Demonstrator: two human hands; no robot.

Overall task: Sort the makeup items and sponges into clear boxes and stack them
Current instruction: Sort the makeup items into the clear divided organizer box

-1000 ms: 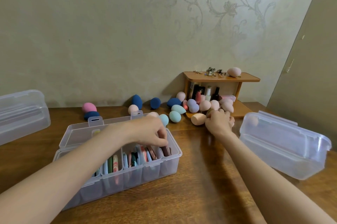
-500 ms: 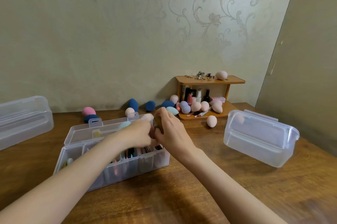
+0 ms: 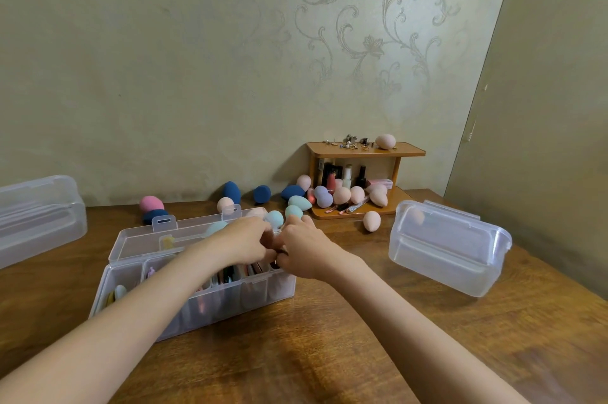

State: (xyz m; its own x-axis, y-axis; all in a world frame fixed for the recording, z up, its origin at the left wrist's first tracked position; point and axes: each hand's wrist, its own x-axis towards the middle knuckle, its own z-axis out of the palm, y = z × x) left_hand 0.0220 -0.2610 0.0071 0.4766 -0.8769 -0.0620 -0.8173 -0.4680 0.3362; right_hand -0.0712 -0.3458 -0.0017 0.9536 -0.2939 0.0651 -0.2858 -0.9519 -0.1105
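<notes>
Left hand [image 3: 243,240]: over the right end of the divided clear box [image 3: 184,308], fingers curled, tips meeting the right hand; whether they pinch anything I cannot tell
Right hand [image 3: 304,250]: just at 3 o'clock of the left hand, fingers curled round a small dark item at the box's right end compartment; the item is mostly hidden
Divided clear box: centre of the wooden table [image 3: 312,347], lid open toward 12 o'clock; flat makeup items stand on edge in its compartments
Sponges: loose pile at 12 to 1 o'clock of the box, blue, teal, pink and peach; 1 peach sponge [image 3: 372,221] lies alone at 2 o'clock
Wooden shelf [image 3: 365,151]: at 1 o'clock against the wall; bottles under it, 1 peach sponge on top
Other boxes: 1 clear box [image 3: 447,249] tilted at 3 o'clock; 1 clear box [image 3: 39,216] at 9 o'clock, at the frame edge
</notes>
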